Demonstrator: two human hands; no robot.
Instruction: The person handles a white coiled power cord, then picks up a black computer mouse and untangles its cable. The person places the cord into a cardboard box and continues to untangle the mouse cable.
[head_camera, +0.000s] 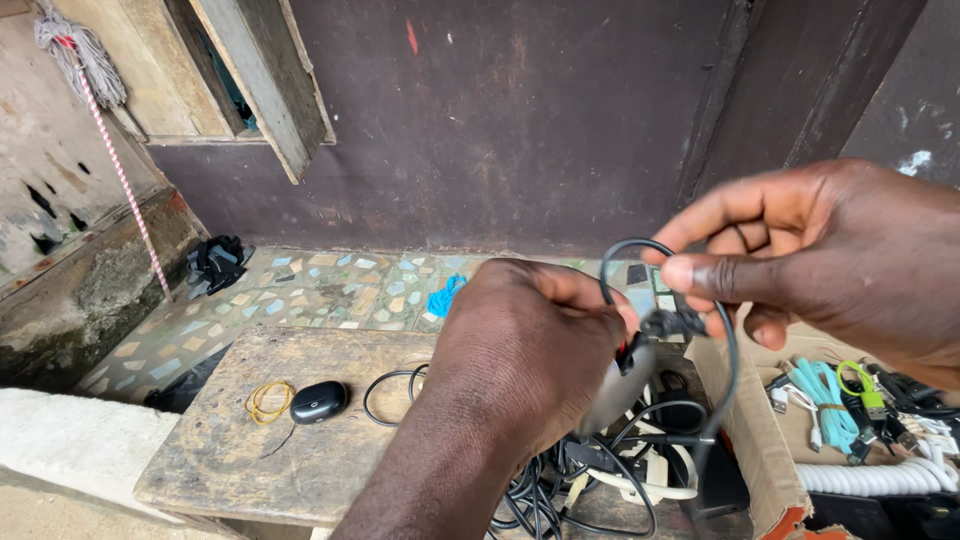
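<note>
Far to the left of the hands, a mop (75, 48) leans against the wall. Nearer, on the wooden bench (220, 450), yellow rubber bands (268, 400) lie just beside a small black oval case (318, 401), and a loose black cable ring (392, 395) lies between that case and the left hand.

The left hand (525, 345) is closed into a fist around a grey, flat device (615, 385); its lower end sticks out below the fingers. A black cable (727, 355) comes out of the top of this device. The right hand (800, 255), just beside and a little higher, is half closed: thumb and forefinger pinch the cable near its plug (665, 323), and the cable makes a small loop above the pinch, then hangs down.

Below both hands, a tangle of black and white cables (600, 480) lies on the bench. To the right of the right hand stands a cardboard box (755, 430) with more cables inside, one turquoise (825, 395).

My judgement: the cable looks only partly gathered; one loop is made, and most of its length hangs free.
</note>
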